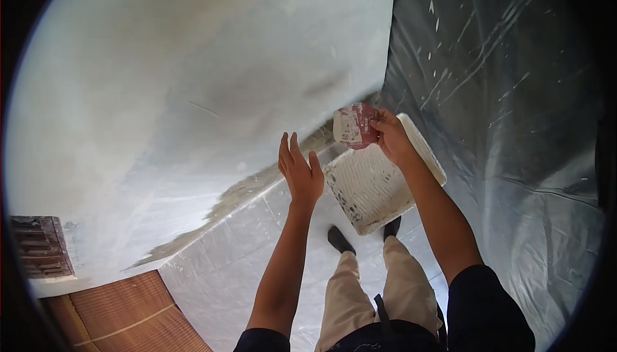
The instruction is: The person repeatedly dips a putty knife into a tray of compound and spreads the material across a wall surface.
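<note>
Open left hand [301, 175], fingers up, just beside pale plastered wall [193, 82]; right hand [391, 135] closed round red rectangular sanding pad [353, 125] smeared white, at wall's corner, above white ribbed plastic tray [379, 191].

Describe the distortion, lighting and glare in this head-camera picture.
Head view: the fisheye lens curves the wall and leaves black corners; the wall is brightest at upper left, with a soft grey shadow above the red pad held in the right hand; pale glare streaks cross the plastic sheet; the open left hand looks sharp.
</note>
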`<state>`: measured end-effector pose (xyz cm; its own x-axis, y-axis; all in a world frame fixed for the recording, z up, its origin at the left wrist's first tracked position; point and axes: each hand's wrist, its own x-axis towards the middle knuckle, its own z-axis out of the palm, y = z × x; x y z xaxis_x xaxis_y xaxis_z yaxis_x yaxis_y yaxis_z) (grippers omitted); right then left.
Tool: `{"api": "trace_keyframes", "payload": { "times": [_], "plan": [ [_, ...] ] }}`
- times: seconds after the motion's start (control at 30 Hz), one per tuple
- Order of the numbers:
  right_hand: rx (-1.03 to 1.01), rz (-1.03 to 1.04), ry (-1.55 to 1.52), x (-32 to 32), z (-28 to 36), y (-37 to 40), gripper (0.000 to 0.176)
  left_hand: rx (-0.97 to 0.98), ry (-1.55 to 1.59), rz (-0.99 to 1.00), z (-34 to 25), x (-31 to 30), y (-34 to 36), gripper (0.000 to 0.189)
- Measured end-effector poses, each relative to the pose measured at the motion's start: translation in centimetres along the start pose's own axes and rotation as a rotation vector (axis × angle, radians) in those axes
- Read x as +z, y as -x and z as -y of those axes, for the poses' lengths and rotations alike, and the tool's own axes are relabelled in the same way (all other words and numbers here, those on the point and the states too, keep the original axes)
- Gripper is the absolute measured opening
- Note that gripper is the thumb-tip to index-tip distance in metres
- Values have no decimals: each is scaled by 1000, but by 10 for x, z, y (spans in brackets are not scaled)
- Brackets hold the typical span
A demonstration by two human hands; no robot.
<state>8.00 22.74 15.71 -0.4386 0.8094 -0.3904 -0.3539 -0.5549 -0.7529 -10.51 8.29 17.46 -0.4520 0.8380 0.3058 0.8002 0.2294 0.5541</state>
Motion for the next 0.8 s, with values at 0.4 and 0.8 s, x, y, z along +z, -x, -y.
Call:
{"api": "trace_keyframes", "payload": {
  "times": [0.4,0.8],
  "plan": [
    [-319,312,-52,153,206,51,27,626,-286,-390,-108,-177,-162,52],
    [-685,480,-42,263,335,99,29,820,-504,-667,-188,-325,-256,48]
  ]
}}
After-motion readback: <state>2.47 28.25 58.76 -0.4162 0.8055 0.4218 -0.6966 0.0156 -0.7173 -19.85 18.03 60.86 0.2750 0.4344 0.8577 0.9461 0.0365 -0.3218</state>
